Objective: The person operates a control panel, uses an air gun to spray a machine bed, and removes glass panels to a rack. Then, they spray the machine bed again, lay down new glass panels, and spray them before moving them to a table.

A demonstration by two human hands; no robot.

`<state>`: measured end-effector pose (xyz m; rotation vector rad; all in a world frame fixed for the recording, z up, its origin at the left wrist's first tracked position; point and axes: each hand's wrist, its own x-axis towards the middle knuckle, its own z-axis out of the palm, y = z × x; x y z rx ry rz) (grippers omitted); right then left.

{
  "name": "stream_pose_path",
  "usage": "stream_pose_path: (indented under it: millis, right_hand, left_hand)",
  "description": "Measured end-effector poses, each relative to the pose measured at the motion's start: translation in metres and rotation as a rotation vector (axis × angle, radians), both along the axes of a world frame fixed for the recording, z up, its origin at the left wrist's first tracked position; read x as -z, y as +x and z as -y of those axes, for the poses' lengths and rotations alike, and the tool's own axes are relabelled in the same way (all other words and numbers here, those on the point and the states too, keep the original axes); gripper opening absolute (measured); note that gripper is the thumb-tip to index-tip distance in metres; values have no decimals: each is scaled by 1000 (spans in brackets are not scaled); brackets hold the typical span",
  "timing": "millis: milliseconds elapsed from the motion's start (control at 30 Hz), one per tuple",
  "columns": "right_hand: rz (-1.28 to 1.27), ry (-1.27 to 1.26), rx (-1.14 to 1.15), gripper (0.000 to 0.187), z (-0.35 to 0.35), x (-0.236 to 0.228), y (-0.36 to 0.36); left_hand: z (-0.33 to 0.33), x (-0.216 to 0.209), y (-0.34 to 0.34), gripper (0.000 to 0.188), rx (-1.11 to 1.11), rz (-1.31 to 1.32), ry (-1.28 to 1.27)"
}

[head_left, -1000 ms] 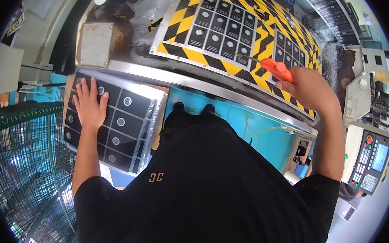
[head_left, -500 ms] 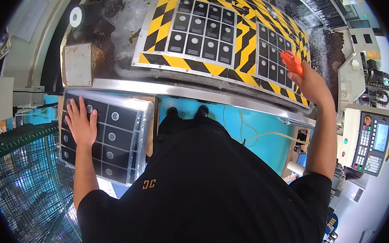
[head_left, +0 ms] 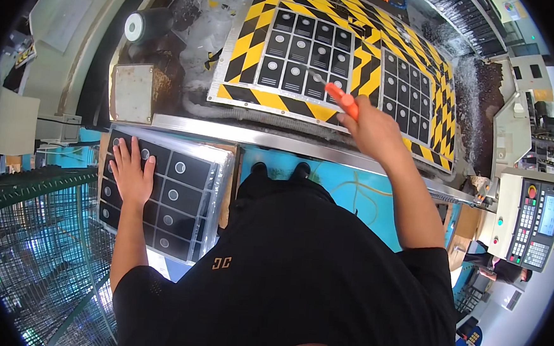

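Observation:
My left hand (head_left: 133,175) lies flat, fingers spread, on a stack of black panels (head_left: 183,196) marked with pale rings and wrapped at one side in clear film. My right hand (head_left: 377,135) is wrapped round an orange air blow gun (head_left: 343,101). Its thin nozzle points left over the lower right corner of a black gridded sheet (head_left: 300,49), whose cells carry white circles. A second such sheet (head_left: 406,95) lies to the right of it. Both rest on a machine bed covered in yellow-and-black striped tape (head_left: 246,57).
A metal rail (head_left: 254,138) runs along the bed's front edge. At left are a wire-mesh rack (head_left: 45,235), a rusty metal box (head_left: 134,91) and a dark roller with a white end (head_left: 133,27). A control panel (head_left: 534,220) stands at right. Another person (head_left: 506,271) is far right.
My right hand has swung left with the air blow gun, from the right sheet to the left one. The left hand stays on the stack. The whole view has shifted slightly.

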<state>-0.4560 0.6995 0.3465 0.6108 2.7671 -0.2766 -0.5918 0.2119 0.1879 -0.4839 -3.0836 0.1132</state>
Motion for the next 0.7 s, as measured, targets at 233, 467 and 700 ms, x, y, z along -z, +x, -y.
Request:
stream_pose_path:
  millis: [233, 467, 700]
  right_hand:
    - [-1, 21, 227, 47, -65, 19, 26]
    - [-48, -8, 292, 51, -68, 52, -12]
    - [-134, -78, 138, 47, -30, 64, -85]
  left_hand:
    - [3, -1, 1, 70, 5, -19, 0]
    - [2, -2, 0, 71, -2, -6, -8]
    - [-1, -4, 0, 71, 2, 11, -12]
